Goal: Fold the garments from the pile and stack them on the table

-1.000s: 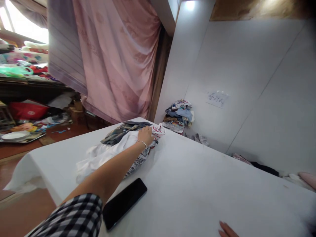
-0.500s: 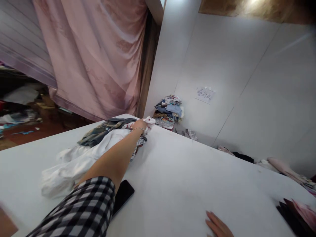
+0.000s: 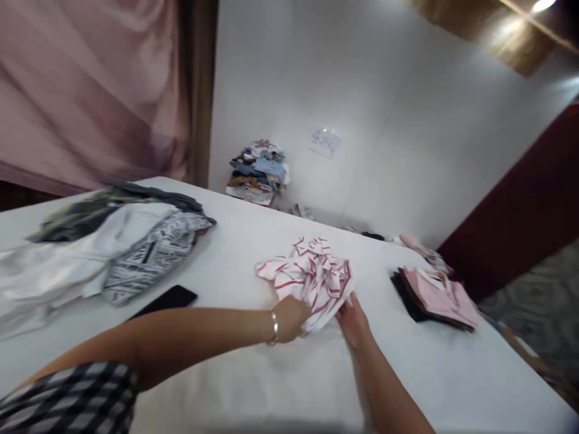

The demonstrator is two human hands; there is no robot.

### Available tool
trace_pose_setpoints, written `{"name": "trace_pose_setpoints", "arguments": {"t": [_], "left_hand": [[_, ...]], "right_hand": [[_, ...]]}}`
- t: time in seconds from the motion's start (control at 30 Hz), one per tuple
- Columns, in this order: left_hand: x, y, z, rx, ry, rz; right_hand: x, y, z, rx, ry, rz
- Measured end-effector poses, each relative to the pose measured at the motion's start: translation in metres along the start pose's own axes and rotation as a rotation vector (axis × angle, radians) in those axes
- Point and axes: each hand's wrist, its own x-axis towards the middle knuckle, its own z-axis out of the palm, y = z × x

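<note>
The striped garment (image 3: 312, 274) lies crumpled on the tabletop (image 3: 244, 374), mid-frame, just above and between the two hands. The left hand's grip (image 3: 292, 319) is clamped on its lower left part; the right hand's grip (image 3: 354, 320) touches its lower right edge — whether those fingers are closed, I cannot tell. Phone (image 3: 174, 298) and clothes (image 3: 131, 232) lie frame left — a folded stack (image 3: 446, 296) at right.

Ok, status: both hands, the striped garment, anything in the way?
Left hand closed on striped garment; right hand at its edge, grip unclear. Garment crumpled, red stripes on white. Phone off left, partly hidden; no obstruction seen at the garment.
</note>
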Motion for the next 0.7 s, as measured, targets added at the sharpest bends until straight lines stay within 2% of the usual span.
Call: {"name": "trace_pose_setpoints", "arguments": {"t": [0.07, 0.13, 0.27, 0.33, 0.37, 0.43, 0.5, 0.53, 0.6, 0.7], "left_hand": [[-0.021, 0.006, 0.019, 0.025, -0.042, 0.044], [-0.035, 0.014, 0.025, 0.027, -0.038, 0.044], [-0.052, 0.03, 0.017, -0.072, -0.089, 0.035], [-0.053, 0.031, 0.008, -0.08, -0.093, 0.024], [-0.051, 0.028, 0.003, -0.049, -0.048, 0.019], [-0.042, 0.015, -0.007, 0.074, 0.116, -0.017], [-0.032, -0.002, -0.014, 0.225, 0.261, -0.134], [-0.028, -0.012, -0.016, 0.279, 0.288, -0.215], [-0.025, -0.032, -0.018, 0.272, 0.254, -0.41], [-0.024, -0.057, -0.023, 0.106, 0.178, -0.635]], "right_hand": [[-0.002, -0.004, -0.003, -0.004, -0.02, 0.053], [-0.005, -0.004, -0.007, 0.005, -0.019, 0.079], [-0.005, 0.001, -0.017, 0.076, 0.051, 0.093], [-0.002, 0.003, -0.023, 0.092, 0.047, 0.118], [-0.001, 0.005, -0.026, 0.09, 0.041, 0.133], [0.002, 0.008, -0.031, 0.082, 0.048, 0.151], [0.004, 0.011, -0.035, 0.099, 0.084, 0.141], [0.005, 0.012, -0.037, 0.122, 0.111, 0.129], [0.006, 0.014, -0.042, 0.187, 0.171, 0.103], [0.004, 0.014, -0.054, 0.255, 0.24, 0.064]]}}
